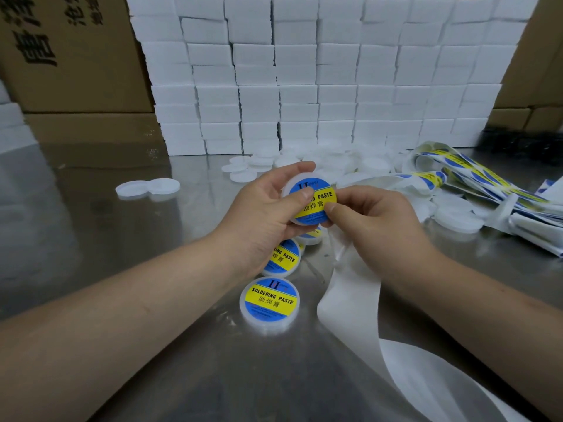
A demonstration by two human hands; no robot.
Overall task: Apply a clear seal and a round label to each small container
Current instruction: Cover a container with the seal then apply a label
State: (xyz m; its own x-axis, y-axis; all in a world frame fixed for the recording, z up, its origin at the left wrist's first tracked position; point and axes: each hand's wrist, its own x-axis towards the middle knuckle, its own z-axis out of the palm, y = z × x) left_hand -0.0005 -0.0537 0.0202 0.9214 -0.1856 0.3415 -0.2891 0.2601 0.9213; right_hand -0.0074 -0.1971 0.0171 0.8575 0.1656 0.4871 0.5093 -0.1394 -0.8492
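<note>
Steel tabletop (91, 254) fills the frame, shiny and reflective.

Head view: at centre the left hand (262, 220) curls round a container (297, 179) held above the table, its thumb lying on the round label (316, 197). The right hand (374, 220) pinches the container's right edge, thumb pressing the label, other fingers curled. Whether a clear seal sits underneath cannot be told.

The label could likely end up creased or off-centre if the thumbs slide rather than press. The small tub might slip from so light a hold and drop onto the done tubs (269, 303) just below. The loose backing strip (350, 293) under the right wrist could snag.

Blank lids (335, 166) lie piled behind the hands and a label roll (475, 184) sprawls at right. White boxes (304, 86) are stacked like a wall across the back, with cartons (76, 56) at upper left.
</note>
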